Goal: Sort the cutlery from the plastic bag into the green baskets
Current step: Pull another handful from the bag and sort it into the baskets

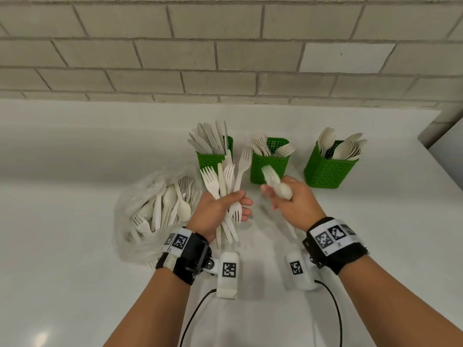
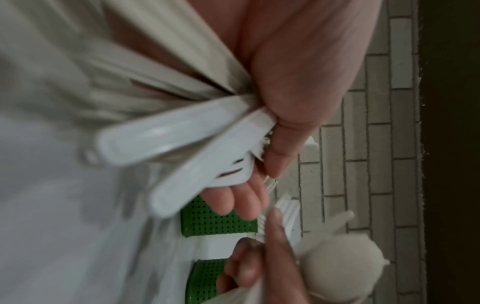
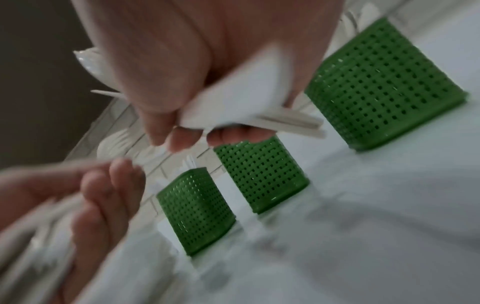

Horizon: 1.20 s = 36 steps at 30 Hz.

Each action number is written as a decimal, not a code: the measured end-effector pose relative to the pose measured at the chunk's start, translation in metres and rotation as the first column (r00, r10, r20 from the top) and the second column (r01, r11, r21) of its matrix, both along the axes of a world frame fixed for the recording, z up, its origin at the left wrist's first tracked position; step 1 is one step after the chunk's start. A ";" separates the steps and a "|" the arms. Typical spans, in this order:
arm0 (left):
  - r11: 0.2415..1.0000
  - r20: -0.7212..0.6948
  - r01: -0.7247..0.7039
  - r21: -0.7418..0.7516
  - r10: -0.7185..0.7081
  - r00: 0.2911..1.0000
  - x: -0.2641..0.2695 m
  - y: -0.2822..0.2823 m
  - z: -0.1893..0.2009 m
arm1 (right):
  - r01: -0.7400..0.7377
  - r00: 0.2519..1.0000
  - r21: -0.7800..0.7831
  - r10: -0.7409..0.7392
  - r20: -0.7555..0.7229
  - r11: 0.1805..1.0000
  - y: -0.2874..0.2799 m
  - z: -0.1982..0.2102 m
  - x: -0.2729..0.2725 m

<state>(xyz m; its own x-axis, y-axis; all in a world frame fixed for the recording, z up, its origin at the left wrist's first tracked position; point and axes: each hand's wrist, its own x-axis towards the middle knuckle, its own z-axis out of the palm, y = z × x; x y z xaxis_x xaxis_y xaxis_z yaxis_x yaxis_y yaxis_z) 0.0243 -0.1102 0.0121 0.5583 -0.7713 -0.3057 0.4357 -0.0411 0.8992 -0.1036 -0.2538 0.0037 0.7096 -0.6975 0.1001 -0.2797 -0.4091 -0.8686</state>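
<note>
Right now the left hand (image 1: 220,209) grips a bunch of forks (image 1: 226,186) with their prongs up, while the right hand (image 1: 288,201) beside it holds a few blurry pieces (image 1: 275,184), a fork and a spoon by the look of it. Just past the hands stand three green baskets on the white worktop (image 1: 75,159): knives (image 1: 215,156), forks (image 1: 269,166), then spoons (image 1: 328,169) furthest right. To the left of the left hand lies the plastic bag (image 1: 155,209), with more cutlery in it.

A white counter (image 1: 75,171) carries three green baskets (image 1: 270,169) in a row at centre, and a plastic bag (image 1: 140,216) at lower left.
</note>
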 end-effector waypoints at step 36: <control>0.974 0.077 0.225 0.028 -0.226 0.971 -0.007 0.003 0.003 | -0.081 0.978 0.468 -0.021 0.209 0.880 0.020 0.038 0.016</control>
<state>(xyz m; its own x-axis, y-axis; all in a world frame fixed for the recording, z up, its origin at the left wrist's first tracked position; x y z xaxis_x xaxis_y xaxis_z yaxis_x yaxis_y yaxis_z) 0.0177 -0.1073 0.0156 0.3936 -0.8744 -0.2837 0.3407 -0.1479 0.9285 -0.0873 -0.2339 0.0421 0.7311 -0.6759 -0.0926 -0.0724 0.0582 -0.9957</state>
